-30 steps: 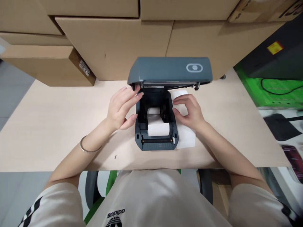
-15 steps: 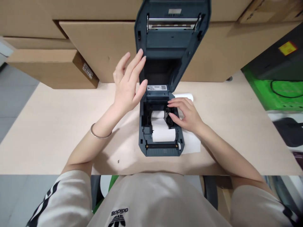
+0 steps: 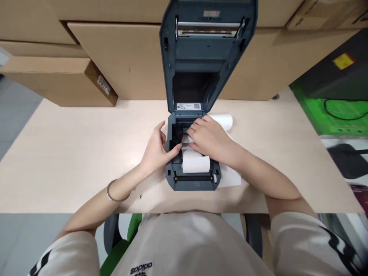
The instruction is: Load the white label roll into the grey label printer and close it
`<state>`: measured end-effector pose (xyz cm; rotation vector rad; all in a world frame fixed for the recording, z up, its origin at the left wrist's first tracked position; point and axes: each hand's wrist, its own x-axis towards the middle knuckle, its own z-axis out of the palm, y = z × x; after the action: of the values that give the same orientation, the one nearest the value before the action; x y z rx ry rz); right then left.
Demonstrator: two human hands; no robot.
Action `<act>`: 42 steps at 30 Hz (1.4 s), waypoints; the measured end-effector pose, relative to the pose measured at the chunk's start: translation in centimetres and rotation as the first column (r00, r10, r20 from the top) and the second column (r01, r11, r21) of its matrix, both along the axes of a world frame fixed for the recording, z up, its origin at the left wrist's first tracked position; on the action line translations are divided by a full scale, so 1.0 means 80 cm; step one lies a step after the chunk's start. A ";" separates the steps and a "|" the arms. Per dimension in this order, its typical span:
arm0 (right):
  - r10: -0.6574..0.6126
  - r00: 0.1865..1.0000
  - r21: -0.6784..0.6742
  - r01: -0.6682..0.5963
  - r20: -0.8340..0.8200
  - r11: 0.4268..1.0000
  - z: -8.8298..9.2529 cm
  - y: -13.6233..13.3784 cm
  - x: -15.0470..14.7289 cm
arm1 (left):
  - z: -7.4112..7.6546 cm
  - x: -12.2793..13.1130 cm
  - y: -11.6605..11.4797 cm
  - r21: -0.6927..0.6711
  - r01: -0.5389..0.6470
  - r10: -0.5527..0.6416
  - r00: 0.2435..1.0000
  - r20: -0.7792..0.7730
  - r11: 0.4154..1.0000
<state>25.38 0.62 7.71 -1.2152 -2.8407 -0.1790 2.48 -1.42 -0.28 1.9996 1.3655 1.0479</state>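
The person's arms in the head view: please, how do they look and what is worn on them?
The left arm wears a thin, metallic-looking bangle near the wrist; the right arm shows no jewellery. Both have short, pale sleeves with dark stripes, and no gloves are visible.

There are two hands [image 3: 156, 151] [image 3: 211, 138], one printer [image 3: 194, 86] and one bracelet [image 3: 110, 194].

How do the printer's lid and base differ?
The lid stands raised; the base sits on the table. The lid carries a silver bar; the base holds white paper. Left hand and right hand are at the base, neither at the lid. Both parts are dark blue-grey.
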 end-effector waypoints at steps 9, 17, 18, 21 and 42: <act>-0.022 0.998 -0.068 0.026 0.059 0.997 -0.002 0.015 -0.024 | 0.023 -0.001 0.016 -0.400 0.143 -0.161 0.987 -0.011 0.905; 0.001 0.970 0.125 0.030 -0.243 0.992 0.084 -0.048 0.057 | 0.016 -0.004 0.013 -0.242 0.166 -0.188 0.979 -0.072 0.956; -0.066 0.964 0.121 0.099 -0.257 0.988 0.092 -0.048 0.078 | 0.016 -0.005 0.013 -0.224 0.168 -0.192 0.977 -0.093 0.960; -0.419 0.885 0.032 0.434 -0.203 0.900 0.097 -0.017 0.149 | 0.019 -0.005 0.014 -0.205 0.176 -0.206 0.970 -0.131 0.963; -0.680 0.733 -0.438 0.618 0.022 0.653 0.042 0.078 0.174 | 0.052 0.007 0.010 -0.380 0.058 -0.187 0.932 -0.312 0.923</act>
<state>39.27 6.90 11.05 -2.2020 -2.2285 0.5179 3.07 -0.61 3.85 2.0064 1.4549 0.3560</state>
